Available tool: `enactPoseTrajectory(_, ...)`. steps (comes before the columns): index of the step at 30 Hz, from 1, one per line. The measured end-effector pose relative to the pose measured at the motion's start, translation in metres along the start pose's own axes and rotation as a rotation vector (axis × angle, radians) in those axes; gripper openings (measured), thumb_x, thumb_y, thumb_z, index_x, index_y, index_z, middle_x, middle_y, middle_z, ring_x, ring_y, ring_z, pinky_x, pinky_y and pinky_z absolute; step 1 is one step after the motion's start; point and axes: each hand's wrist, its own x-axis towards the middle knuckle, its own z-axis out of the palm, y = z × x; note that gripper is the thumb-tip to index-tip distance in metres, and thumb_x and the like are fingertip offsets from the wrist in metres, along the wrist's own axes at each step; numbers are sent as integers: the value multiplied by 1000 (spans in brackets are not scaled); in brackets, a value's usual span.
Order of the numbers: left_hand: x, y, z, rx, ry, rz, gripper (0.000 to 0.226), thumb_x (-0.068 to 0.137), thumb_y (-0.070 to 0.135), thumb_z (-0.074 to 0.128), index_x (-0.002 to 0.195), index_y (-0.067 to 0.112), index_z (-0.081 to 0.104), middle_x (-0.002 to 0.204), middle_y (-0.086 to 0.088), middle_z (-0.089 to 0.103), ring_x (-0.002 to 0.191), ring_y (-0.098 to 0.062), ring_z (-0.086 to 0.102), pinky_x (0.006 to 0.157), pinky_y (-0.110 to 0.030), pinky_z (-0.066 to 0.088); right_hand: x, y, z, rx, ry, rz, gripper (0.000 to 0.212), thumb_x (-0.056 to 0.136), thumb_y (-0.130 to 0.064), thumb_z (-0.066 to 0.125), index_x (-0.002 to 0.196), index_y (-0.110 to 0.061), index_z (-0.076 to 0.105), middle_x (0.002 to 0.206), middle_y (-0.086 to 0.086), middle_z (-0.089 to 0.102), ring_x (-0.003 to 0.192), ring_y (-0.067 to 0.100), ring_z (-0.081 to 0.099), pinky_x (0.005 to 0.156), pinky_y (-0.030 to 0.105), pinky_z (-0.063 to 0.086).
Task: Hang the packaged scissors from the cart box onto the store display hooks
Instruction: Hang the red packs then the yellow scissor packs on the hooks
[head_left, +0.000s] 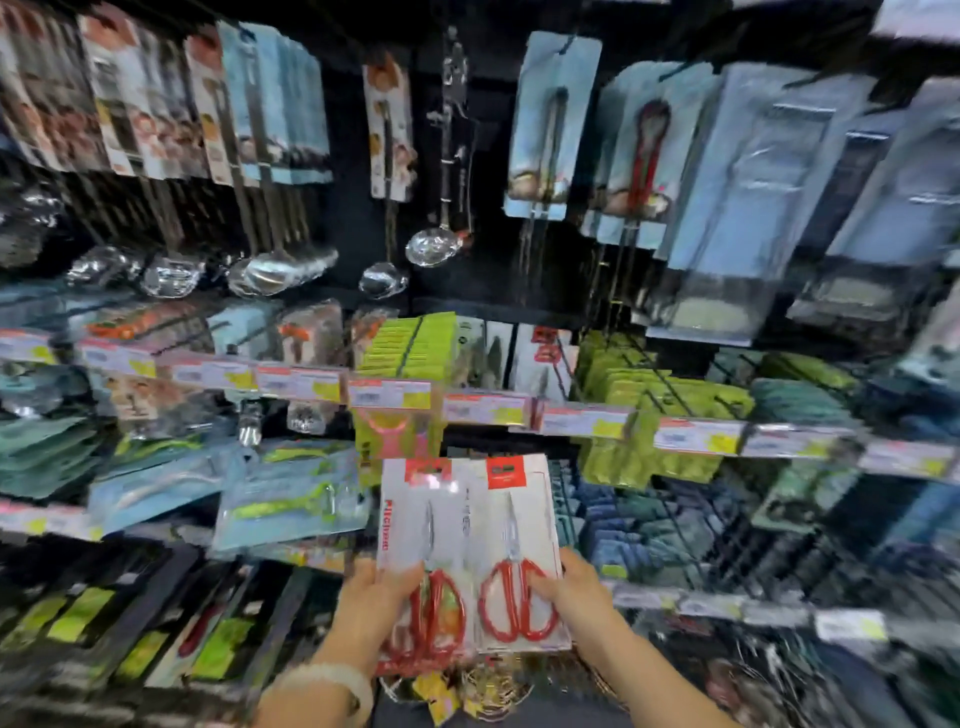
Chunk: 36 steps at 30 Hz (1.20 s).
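I hold two packaged scissors upright side by side in front of the display. My left hand (376, 605) grips the lower part of the left scissors pack (421, 525), a white card with red-handled scissors. My right hand (574, 592) grips the lower right of the right scissors pack (511, 519), the same kind with a red header. The tops of both cards reach just below the price rail (488, 408). A hook of red-handled scissors (548, 358) hangs behind that rail, above the packs. The cart box is not in view.
Ladles (291, 270) and carded utensils hang on the upper rows. Green packs (639, 389) fill hooks at the right, a green peeler pack (400, 353) hangs at centre, and blue packs (291, 499) hang at the left. Bare wire hooks (727, 535) jut out at the lower right.
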Motion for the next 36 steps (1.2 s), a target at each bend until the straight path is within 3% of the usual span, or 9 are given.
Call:
enactPoseTrajectory(2,-12,0,33,12,26,19,26,77,15,75,99,13,62,97,-9,68,100,-29,63,100,-47,46,6,9,-30,5,34,6,16,86,-7,60,102,-12,58,93,4,67,85,21,62,73,31,51)
enactPoseTrajectory(7,-21,-3,70,15,5,46,12,82,9,69,92,15,68,86,-4,71,93,-28,67,94,-47,50,23,0,-66,44,-4,-53,24,87,-7,60,109,-15,55,103,7,66,91,21,63,80,34,53)
enactPoseTrajectory(10,-19,-5,72,57,52,50,13,84,5,66,88,18,65,83,-1,69,85,-24,65,87,-41,52,42,-12,-70,107,-31,-90,28,90,-11,58,118,-14,54,110,6,66,102,25,63,94,47,50)
enactPoseTrajectory(13,-16,-2,70,107,88,53,15,86,4,63,99,11,61,80,-7,67,76,-24,63,71,-34,51,61,-18,-68,147,-31,-94,24,92,-8,56,115,-15,57,107,6,67,102,26,64,96,47,49)
enactPoseTrajectory(17,-9,4,67,152,97,29,13,86,9,64,99,7,64,87,-12,72,84,-28,68,72,-36,55,72,-11,-63,178,-87,-39,20,92,-9,55,110,-19,60,105,6,68,102,27,64,97,46,48)
enactPoseTrajectory(22,1,15,68,182,65,39,15,87,9,63,101,9,59,87,-8,70,74,-18,65,56,-24,48,84,-5,-63,220,-84,17,26,94,-13,53,120,-9,56,98,5,70,91,21,66,82,37,54)
enactPoseTrajectory(29,27,23,72,223,25,9,21,85,10,65,106,9,60,97,-9,71,90,-26,69,84,-44,56,107,-25,-64,-12,174,151,70,83,-65,43,123,-8,43,111,15,58,100,30,58,82,34,39)
enactPoseTrajectory(33,41,17,83,250,-3,-23,22,86,15,64,106,10,59,97,-11,71,91,-28,69,89,-47,54,83,-25,-52,9,-118,89,48,92,-51,46,122,-14,52,123,6,60,113,25,58,98,37,46)
enactPoseTrajectory(36,48,11,94,236,-50,-29,18,89,17,61,106,11,61,97,-13,72,91,-30,69,90,-49,53,69,-26,-38,67,-275,11,28,91,-24,59,116,-12,54,111,6,67,95,18,66,78,27,56)
